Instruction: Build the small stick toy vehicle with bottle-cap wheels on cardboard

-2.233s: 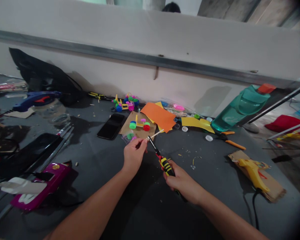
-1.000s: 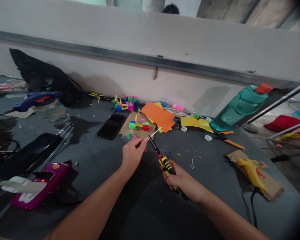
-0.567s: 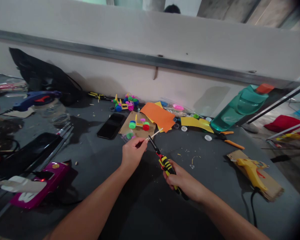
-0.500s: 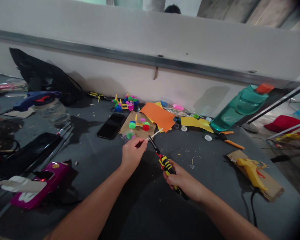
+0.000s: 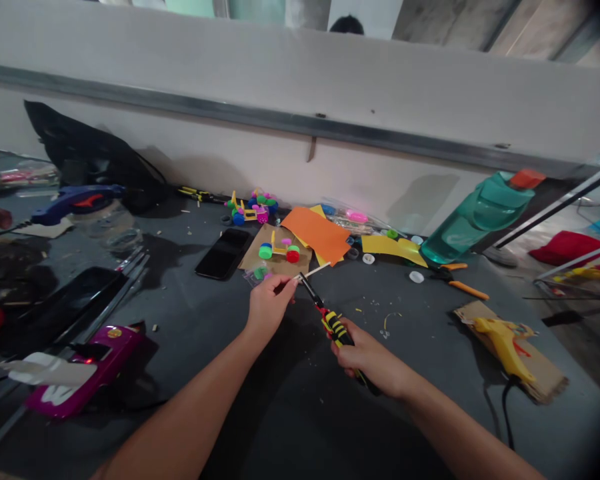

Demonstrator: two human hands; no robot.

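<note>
behind the dark worktop (image 5: 190, 340) a pale wall (image 5: 260, 157) is rising. in the head view, the left hand (image 5: 271, 307) is pinching a thin stick (image 5: 318, 269) over the worktop's middle; the right hand (image 5: 367, 357) is gripping a yellow-and-black tool (image 5: 336, 325), its tip at the stick.

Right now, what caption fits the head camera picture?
Left hand pinches a pale stick; right hand grips a yellow-striped tool.

Stick (image 5: 319, 269) before paper (image 5: 317, 233), phone (image 5: 225, 254) left, bottle (image 5: 473, 220) right
</note>
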